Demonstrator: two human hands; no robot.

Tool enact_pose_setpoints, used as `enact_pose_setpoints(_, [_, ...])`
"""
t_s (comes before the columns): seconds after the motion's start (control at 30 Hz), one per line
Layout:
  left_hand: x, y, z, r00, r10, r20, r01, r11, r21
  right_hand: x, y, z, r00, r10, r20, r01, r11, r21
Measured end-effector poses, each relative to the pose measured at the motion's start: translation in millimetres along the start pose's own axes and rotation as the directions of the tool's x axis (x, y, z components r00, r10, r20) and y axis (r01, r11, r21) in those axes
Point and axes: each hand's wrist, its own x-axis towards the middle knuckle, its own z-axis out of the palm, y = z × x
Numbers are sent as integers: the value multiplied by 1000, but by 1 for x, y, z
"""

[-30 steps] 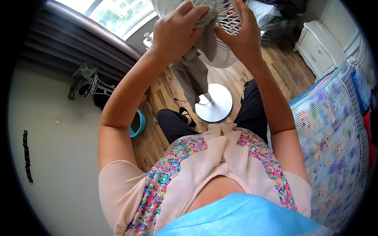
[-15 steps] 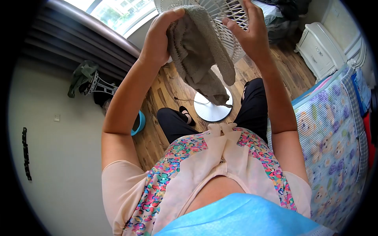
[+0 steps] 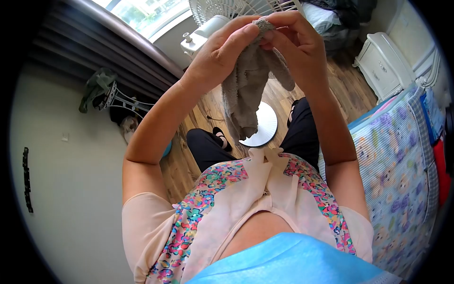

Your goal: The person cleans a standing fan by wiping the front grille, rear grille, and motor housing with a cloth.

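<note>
A grey-brown cloth hangs down between my hands, its top edge pinched by both. My left hand, on the left of the view, has thumb and fingers closed on the cloth's upper edge. Close beside it, my right hand holds the same edge, fingertips nearly touching the other hand's. Behind them is a white fan with a slatted guard. Its round white base rests on the floor, partly hidden by the cloth.
A patterned bed cover lies at the right, below a white drawer cabinet. At the left are a dark curtain and a white metal stand with a dark green item. The floor is wood.
The cloth was spread from my left hand with my right hand open beside the fan guard; now both hands pinch its top edge together, and it hangs more gathered, further left.
</note>
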Motion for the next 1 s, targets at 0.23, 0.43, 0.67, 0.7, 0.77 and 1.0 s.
enact_pose_setpoints(0.23, [-8, -12, -4, 980, -47, 195, -2, 970, 241, -11, 14, -1, 998, -21, -53, 31, 977, 212])
enact_pose_setpoints(0.43, [-12, -18, 9, 999, -40, -6, 37, 966, -256, -3, 18, -11, 978, -180, -102, 177, 983, -43])
enact_pose_setpoints(0.67, [25, 34, 15, 929, 371, 10, -217, 522, 825, 17, 41, -36, 890, -445, -98, 127, 449, -884])
enact_pose_setpoints(0.7, [29, 35, 18, 928, 372, 15, -222, 522, 824, 18, 47, -34, 933, -336, -127, 131, 647, -751])
enact_pose_setpoints(0.77, [38, 34, 21, 852, 500, 154, -357, 339, 871, 13, 52, -30, 953, -291, -83, 125, 627, -769])
enact_pose_setpoints(1.0, [65, 11, 13, 765, 489, 420, -373, -197, 907, 13, 56, -28, 953, -284, -103, 136, 708, -693])
